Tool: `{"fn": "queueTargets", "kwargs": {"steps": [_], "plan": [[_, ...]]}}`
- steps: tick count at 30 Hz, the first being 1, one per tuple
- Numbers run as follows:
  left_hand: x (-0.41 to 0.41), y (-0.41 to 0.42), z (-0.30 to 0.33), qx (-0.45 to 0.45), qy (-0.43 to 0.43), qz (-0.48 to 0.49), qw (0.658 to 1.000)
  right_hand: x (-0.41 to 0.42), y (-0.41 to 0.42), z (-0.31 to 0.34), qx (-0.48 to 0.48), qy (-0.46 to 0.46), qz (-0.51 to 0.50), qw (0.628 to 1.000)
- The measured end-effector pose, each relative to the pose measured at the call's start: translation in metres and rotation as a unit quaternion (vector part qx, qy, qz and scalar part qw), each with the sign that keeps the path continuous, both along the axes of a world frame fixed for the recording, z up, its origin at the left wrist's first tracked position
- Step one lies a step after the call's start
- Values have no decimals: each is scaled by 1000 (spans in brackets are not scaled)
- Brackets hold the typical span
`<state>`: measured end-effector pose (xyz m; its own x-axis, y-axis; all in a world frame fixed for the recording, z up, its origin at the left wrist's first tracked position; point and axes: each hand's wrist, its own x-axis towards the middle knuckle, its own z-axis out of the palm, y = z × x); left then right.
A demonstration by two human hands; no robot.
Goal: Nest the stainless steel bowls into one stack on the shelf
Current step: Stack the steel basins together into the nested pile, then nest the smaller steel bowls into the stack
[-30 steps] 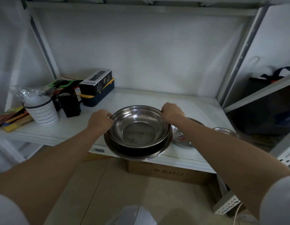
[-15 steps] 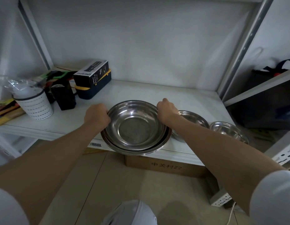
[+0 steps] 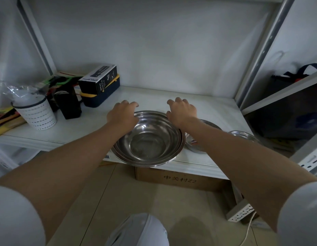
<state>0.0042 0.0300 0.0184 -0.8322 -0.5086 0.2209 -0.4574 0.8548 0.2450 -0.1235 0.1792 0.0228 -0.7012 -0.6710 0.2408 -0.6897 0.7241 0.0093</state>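
Observation:
Two stainless steel bowls sit nested as one stack [image 3: 148, 141] at the front edge of the white shelf [image 3: 204, 109], the rim overhanging a little. My left hand [image 3: 123, 113] hovers over the stack's far left rim, fingers spread, holding nothing. My right hand [image 3: 182, 110] hovers over the far right rim, also spread and empty. A smaller steel bowl [image 3: 198, 144] lies just right of the stack, partly hidden under my right forearm. Another small steel bowl [image 3: 243, 135] sits further right near the shelf's end.
On the shelf's left stand a white perforated cup [image 3: 36, 113] with a plastic bag, a black container [image 3: 68, 103] and a spray bottle box [image 3: 99, 80] on a navy and yellow case. A metal upright [image 3: 264, 48] bounds the right. A cardboard box [image 3: 179, 180] sits below.
The upper bowl has dropped fully into the larger one. Both hands have let go of its rim and moved up and back, fingers now spread.

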Motion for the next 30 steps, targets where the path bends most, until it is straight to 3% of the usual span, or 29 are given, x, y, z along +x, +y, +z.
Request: {"fn": "queueTargets", "kwargs": {"steps": [7, 14, 18, 22, 30], "plan": [[-11, 24, 1, 21, 6, -13, 1000, -11, 42, 6, -16, -9, -36, 999], [-36, 65, -14, 44, 16, -92, 995, -38, 116, -22, 9, -126, -185, 975], [-42, 79, -20, 64, 12, -101, 993, -49, 130, -39, 11, -170, -197, 965], [-41, 82, -22, 64, 3, -101, 993, -54, 127, -44, 8, -157, -211, 965], [-42, 85, -26, 103, 0, -107, 989, -64, 126, -38, -150, -220, -246, 932]]}}
